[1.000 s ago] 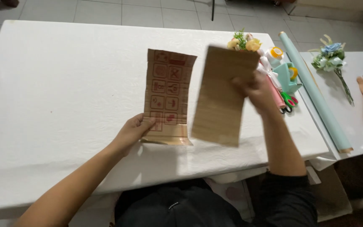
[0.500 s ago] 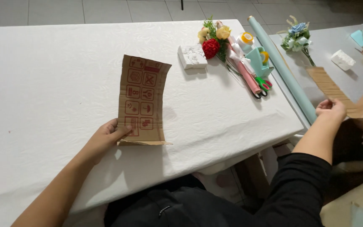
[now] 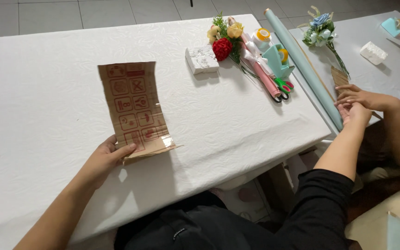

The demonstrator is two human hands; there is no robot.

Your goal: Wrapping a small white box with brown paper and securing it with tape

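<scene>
Since half a second ago the right hand (image 3: pixel 355 113) has gone further out to the right, past the edge of the white surface (image 3: pixel 47 92). The second brown sheet it carried now shows only as a corrugated cardboard piece (image 3: pixel 339 76) beside another person's hand (image 3: pixel 364 98) at the neighbouring table. The left hand (image 3: pixel 105 159) has stayed where it was.

The brown paper sheet (image 3: pixel 135 109) lies flat on the surface, long side running away from the person. It is tan, printed with red square pictograms in 2 columns, and its near edge is folded up into a narrow creased flap. That near-left corner sits under the left fingers (image 3: pixel 122 150): the thumb lies on top of the sheet by the fold, the other fingers curl at its edge, so the corner is pinched lightly.

The right hand's fingers are stretched out loosely, just beside the other person's hand; whether they have hold of the cardboard I cannot tell.

Further up the surface, well apart from the sheet, lie a long pale blue paper roll (image 3: pixel 302 65), a bunch of artificial flowers (image 3: pixel 225 39), a white foam block (image 3: pixel 201 59) and green-handled scissors (image 3: pixel 282 88).
</scene>
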